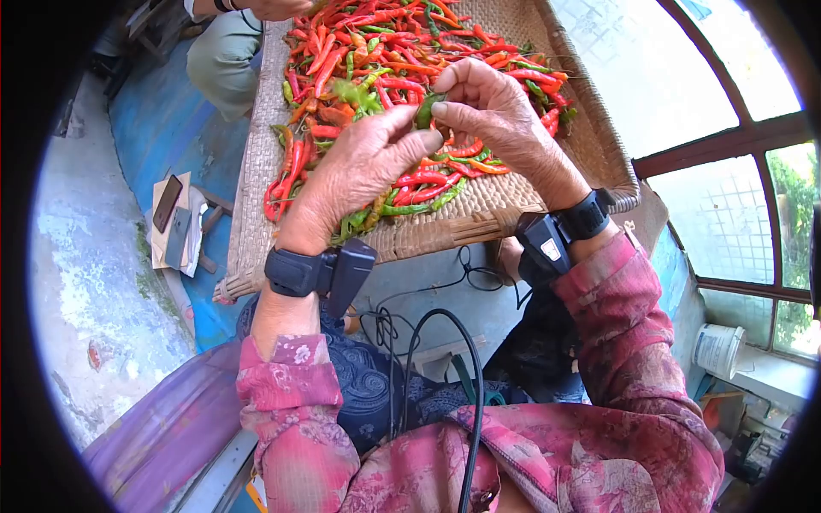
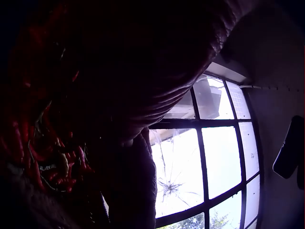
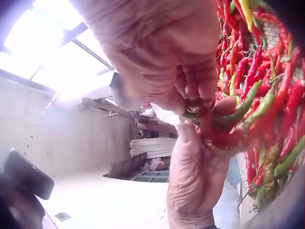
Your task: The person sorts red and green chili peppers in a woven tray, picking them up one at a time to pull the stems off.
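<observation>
A dark green chili pepper (image 1: 430, 109) is between the fingertips of both hands, over the front part of a heap of chilies. My right hand (image 1: 505, 115) pinches it with thumb and bent fingers from the right. From the left, my left hand (image 1: 368, 162) grips it with curled fingers and thumb. In the right wrist view a green chili (image 3: 238, 112) sticks out beyond the fingers, and a blurred red chili (image 3: 226, 136) lies against the left hand (image 3: 195, 176). Red, orange and green chilies (image 1: 419, 190) spread below. The left wrist view is mostly dark.
The heap lies on a large woven tray (image 1: 590, 94) with a raised rim. Another person's hand (image 1: 274, 7) is at the tray's far left. Phones (image 1: 168, 203) lie on a stool at left. Black cables (image 1: 428, 321) loop over my lap; a white bucket (image 1: 717, 350) stands by the windows.
</observation>
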`<state>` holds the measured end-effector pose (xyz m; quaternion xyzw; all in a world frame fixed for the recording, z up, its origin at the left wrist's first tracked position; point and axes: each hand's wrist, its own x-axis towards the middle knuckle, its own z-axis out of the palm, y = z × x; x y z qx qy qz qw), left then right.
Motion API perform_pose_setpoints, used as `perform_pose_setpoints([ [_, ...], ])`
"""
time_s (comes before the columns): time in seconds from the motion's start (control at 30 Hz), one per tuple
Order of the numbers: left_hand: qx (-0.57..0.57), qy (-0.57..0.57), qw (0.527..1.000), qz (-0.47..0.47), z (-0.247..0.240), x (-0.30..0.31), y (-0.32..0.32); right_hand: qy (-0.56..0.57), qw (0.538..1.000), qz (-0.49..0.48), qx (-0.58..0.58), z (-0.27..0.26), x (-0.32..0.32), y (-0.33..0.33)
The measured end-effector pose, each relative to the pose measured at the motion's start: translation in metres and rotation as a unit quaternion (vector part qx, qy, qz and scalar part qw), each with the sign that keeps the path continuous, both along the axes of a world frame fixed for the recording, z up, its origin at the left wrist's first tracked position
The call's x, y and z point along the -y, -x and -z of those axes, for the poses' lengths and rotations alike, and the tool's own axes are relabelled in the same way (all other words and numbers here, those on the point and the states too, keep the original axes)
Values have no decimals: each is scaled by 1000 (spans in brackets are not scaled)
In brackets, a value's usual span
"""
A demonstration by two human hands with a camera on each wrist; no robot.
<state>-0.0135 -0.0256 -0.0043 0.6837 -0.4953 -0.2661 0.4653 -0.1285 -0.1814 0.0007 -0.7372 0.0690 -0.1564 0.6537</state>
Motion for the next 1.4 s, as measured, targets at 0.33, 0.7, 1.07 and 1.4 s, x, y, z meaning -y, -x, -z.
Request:
perform_pose_setpoints([
  [0.33, -131, -20, 991, 20, 5, 3, -9, -95, 989, 100, 55, 1, -18, -1],
  [0.7, -90, 18, 996, 18, 12, 9, -7, -118, 992, 37, -32, 4, -11, -1],
  [1.07, -171, 14, 983, -61, -6, -3, -10, -209, 963, 170, 35, 5, 53, 7],
  [1.4, -551, 192, 809, -68, 7, -4, -29, -126, 978, 125, -109, 9, 10, -4],
])
